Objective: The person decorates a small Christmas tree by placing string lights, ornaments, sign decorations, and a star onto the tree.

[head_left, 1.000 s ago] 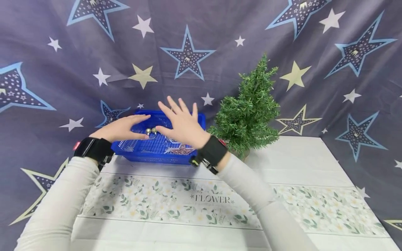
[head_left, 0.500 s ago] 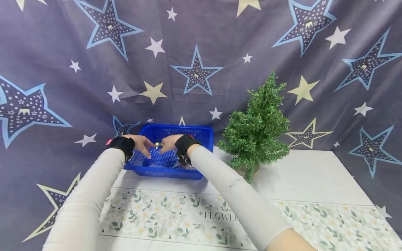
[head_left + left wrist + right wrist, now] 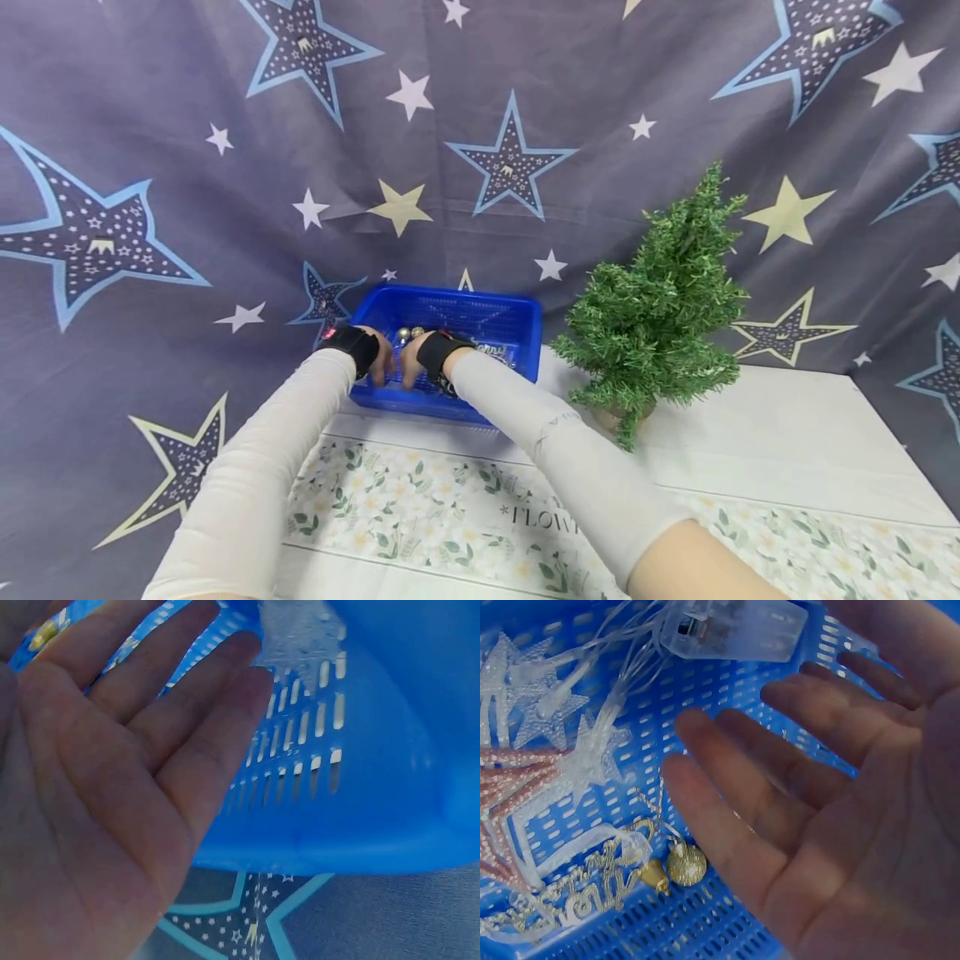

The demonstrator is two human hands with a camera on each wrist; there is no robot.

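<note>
A round, glittery gold bauble (image 3: 405, 335) lies in a blue slotted plastic basket (image 3: 420, 407), at eleven o'clock from the nearer right hand (image 3: 414, 358), which, like the left hand (image 3: 383, 358), is extended and empty.

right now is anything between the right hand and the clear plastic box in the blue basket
Nothing visible does: in the right wrist view, only slotted plastic of the blue basket shows between the right hand and the clear plastic box. Its wires run off at the picture's left, toward the clear stars.
</note>
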